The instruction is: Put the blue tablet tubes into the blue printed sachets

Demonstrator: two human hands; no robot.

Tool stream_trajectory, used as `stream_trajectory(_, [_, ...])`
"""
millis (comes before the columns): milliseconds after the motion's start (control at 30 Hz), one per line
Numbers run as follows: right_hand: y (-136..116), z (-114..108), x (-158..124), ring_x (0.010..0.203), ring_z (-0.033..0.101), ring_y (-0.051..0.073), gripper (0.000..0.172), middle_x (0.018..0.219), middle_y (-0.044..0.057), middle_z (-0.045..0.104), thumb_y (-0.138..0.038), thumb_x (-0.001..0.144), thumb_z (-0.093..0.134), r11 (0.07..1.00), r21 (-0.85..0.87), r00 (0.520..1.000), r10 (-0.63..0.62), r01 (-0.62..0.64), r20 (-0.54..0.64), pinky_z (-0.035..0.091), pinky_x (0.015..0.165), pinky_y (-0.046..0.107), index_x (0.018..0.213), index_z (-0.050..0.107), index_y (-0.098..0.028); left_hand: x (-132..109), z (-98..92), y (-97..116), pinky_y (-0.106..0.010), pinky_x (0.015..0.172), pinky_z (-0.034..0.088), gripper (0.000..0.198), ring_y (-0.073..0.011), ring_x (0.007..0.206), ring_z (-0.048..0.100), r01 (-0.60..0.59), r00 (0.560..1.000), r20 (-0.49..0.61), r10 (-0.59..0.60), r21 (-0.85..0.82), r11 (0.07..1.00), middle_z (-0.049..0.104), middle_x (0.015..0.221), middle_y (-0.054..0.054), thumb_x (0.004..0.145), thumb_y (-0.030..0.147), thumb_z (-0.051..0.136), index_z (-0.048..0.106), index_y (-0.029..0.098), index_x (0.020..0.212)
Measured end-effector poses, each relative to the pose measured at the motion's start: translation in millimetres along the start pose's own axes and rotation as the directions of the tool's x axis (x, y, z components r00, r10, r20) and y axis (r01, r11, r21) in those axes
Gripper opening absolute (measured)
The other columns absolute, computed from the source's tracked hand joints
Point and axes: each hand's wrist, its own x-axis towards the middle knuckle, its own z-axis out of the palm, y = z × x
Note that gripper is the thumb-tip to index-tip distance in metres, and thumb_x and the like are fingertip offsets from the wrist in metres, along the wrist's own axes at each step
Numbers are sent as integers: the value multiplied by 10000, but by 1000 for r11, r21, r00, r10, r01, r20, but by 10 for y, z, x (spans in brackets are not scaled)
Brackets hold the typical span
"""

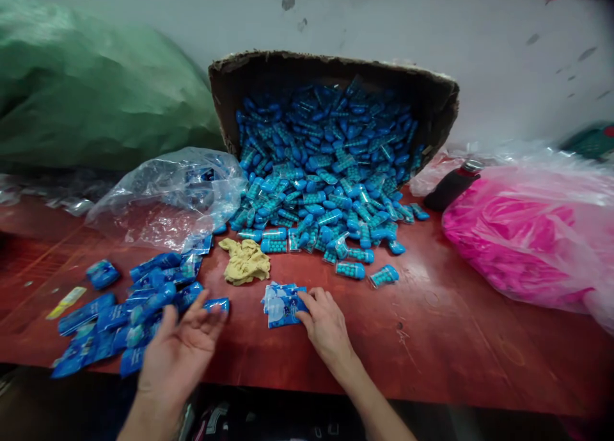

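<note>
My left hand [180, 348] hovers palm-up with fingers spread beside a heap of blue sachets [129, 306] at the near left of the red table [432, 338]; it holds nothing. My right hand [326, 326] lies fingers-down on a small stack of blue-and-white sachets [282, 305], its fingertips touching the stack's right edge. Behind them a tipped cardboard box [432, 98] spills a big pile of small blue plastic pieces in clear wrappers [321, 178] onto the table.
A crumpled yellow cloth [245, 260] lies between the hands and the pile. A clear plastic bag [167, 194] sits at the left, a green sack [86, 89] behind it. A bag of pink items [522, 236] and a dark bottle [451, 186] are at the right.
</note>
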Motion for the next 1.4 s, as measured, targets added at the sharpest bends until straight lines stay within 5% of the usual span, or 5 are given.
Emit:
stream_trajectory(167, [-58,152,39,725,475,205,158,746,52,571,-193,836,506,968,-249,999,-7,-4,-45,344,610,295,809,646,-258,-158,-5,-778,-268,569,503,177,-136,517,605,211,967,60,-249,366,907,626,529,-10,731,226,584,605,115,867])
stream_trajectory(367, [-88,58,-71,725,468,197,176,768,55,595,-216,852,488,977,-211,997,-22,4,-79,322,619,301,881,658,-252,-123,58,-995,-179,365,374,495,-74,417,499,-43,999,33,29,574,817,604,621,29,549,270,730,543,141,989])
stream_trajectory(633, [-78,-2,-106,826,527,200,331,962,57,593,-237,777,567,893,441,992,122,-92,-41,416,734,318,1108,562,-243,-81,152,-1059,-182,375,338,266,-75,392,470,-5,985,135,-103,630,776,583,497,0,583,353,691,618,105,642])
stream_trajectory(867, [-9,149,-91,511,501,118,212,554,-33,523,-332,811,493,613,709,936,265,-348,230,400,495,219,680,529,-170,-97,218,-1196,-202,364,347,293,-84,381,448,-18,991,119,-57,547,837,556,448,26,532,371,722,591,119,604])
stream_trajectory(1400, [149,-285,106,737,519,168,211,745,23,588,-295,866,441,995,23,993,96,-94,-75,370,667,272,713,553,-202,-90,268,-1032,-173,332,311,273,-69,367,482,235,905,173,-388,557,797,586,510,8,599,362,703,578,123,641])
